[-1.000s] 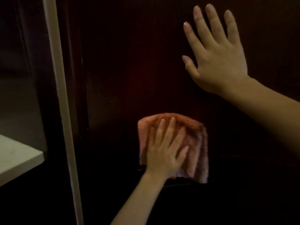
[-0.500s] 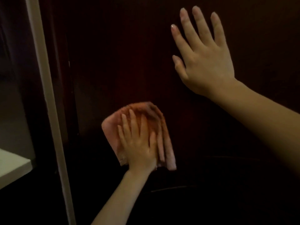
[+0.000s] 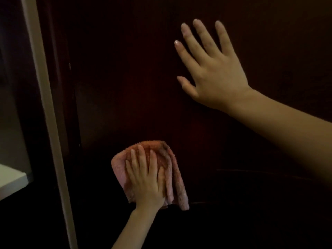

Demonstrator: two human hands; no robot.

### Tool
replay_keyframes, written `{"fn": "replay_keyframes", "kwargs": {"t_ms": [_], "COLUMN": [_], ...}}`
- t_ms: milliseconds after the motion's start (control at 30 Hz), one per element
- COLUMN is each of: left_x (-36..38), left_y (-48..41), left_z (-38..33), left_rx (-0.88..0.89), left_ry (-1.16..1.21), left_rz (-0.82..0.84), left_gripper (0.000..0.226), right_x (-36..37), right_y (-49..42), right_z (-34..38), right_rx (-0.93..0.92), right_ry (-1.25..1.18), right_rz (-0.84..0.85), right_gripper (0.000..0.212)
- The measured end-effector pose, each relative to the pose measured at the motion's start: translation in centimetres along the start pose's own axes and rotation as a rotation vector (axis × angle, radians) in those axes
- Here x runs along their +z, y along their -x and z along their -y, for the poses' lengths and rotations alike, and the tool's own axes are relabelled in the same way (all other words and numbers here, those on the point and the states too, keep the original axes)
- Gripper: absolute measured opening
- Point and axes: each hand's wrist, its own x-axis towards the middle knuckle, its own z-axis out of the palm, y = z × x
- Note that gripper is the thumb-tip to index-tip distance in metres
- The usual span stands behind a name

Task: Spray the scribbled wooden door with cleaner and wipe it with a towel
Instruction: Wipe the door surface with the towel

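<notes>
Cloth under inspection: pink-and-orange folded terry towel (image 3: 175,184), held flat against the lower part of the dark reddish-brown wooden door (image 3: 129,87), left of centre in the head view. It is folded into several layers, with loose edges hanging free at its right and lower sides.

Handling, as a judgement: the towel is light, soft and limp. It will bunch or unfold if pushed by one corner, so it is best controlled through the middle of the pad with a broad flat palm. On smooth, possibly wet wood it may slide out from under the fingers unless pressure is steady.

The left hand (image 3: 145,178) lies on top of the towel with its fingers straight and slightly spread, pointing upward and pressing the cloth to the door. It pinches nothing.

The right hand (image 3: 213,74) is higher and further right, well apart from the towel. Its palm is flat on the bare wood with its fingers fanned wide, apparently bracing the panel.

The door is rigid and fixed upright. No scribbles can be made out on it (the light is too dim to say whether any remain). No spray bottle is in view, so the step in hand looks like wiping.

A pale upright frame strip (image 3: 46,105) runs down beside the door's left edge. Beyond it a white ledge (image 3: 10,180) shows at lower left.
</notes>
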Motion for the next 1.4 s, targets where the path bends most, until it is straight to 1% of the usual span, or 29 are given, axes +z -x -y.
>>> {"fn": "replay_keyframes", "kwargs": {"t_ms": [100, 300, 433, 533, 567, 633, 733, 800, 900, 933, 1000, 1100, 1233, 1300, 1367, 1400], "left_x": [0.2, 0.9, 1.7, 1.6, 1.4, 0.8, -0.6, -1.5, -1.9, -1.7, -0.8, 0.7, 2.0, 2.3, 2.4, 2.4], "left_y": [-1.0, 0.4, 3.4, 4.2, 4.0, 2.9, -0.5, -3.5, -5.6, -5.0, -2.0, 3.8, 7.3, 8.5, 9.6, 9.7], "left_z": [-0.4, -0.2, 0.2, -0.7, -1.0, -1.4, -1.6, -2.2, -3.5, -3.8, -3.9, -3.3, -3.2, -2.5, -1.7, -1.8], "left_rx": [-0.074, -0.052, -0.041, -0.119, -0.147, -0.147, -0.061, -0.034, -0.092, -0.095, -0.037, 0.060, -0.020, 0.005, 0.018, -0.008], "left_ry": [0.003, 0.029, 0.021, -0.005, -0.007, -0.008, -0.024, 0.010, 0.063, 0.060, 0.036, 0.015, 0.015, 0.003, -0.029, -0.035], "left_rz": [0.002, -0.031, 0.000, 0.049, 0.065, 0.075, 0.022, -0.006, -0.037, -0.043, -0.032, 0.049, 0.125, 0.143, 0.188, 0.214], "left_gripper": [0.057, 0.053, 0.053, 0.053, 0.053, 0.054, 0.055, 0.054, 0.053, 0.053, 0.054, 0.055, 0.056, 0.056, 0.061, 0.067], "right_x": [-0.1, 0.2, -0.1, 0.0, 0.1, 0.2, 0.2, 0.3, 0.3, 0.2, 0.2, 0.3, 0.4, 0.4, 0.4, 0.3], "right_y": [0.1, 3.3, 5.7, 7.2, 7.5, 7.7, 7.6, 7.8, 7.8, 7.7, 7.7, 7.8, 7.7, 7.7, 7.6, 7.7], "right_z": [0.2, 1.7, 3.0, 4.3, 4.5, 4.7, 4.7, 4.7, 4.6, 4.5, 4.4, 4.5, 4.5, 4.5, 4.4, 4.4], "right_rx": [-0.006, -0.087, -0.110, -0.127, -0.121, -0.107, -0.095, -0.095, -0.097, -0.097, -0.096, -0.099, -0.090, -0.092, -0.095, -0.094], "right_ry": [0.018, 0.054, 0.041, 0.051, 0.060, 0.061, 0.042, 0.029, 0.018, 0.008, -0.009, 0.000, 0.007, -0.001, -0.004, -0.001], "right_rz": [0.012, 0.065, 0.129, 0.169, 0.182, 0.191, 0.176, 0.169, 0.153, 0.147, 0.131, 0.130, 0.123, 0.120, 0.125, 0.126], "right_gripper": [0.065, 0.066, 0.069, 0.071, 0.072, 0.073, 0.072, 0.072, 0.071, 0.070, 0.068, 0.067, 0.065, 0.064, 0.063, 0.063]}}
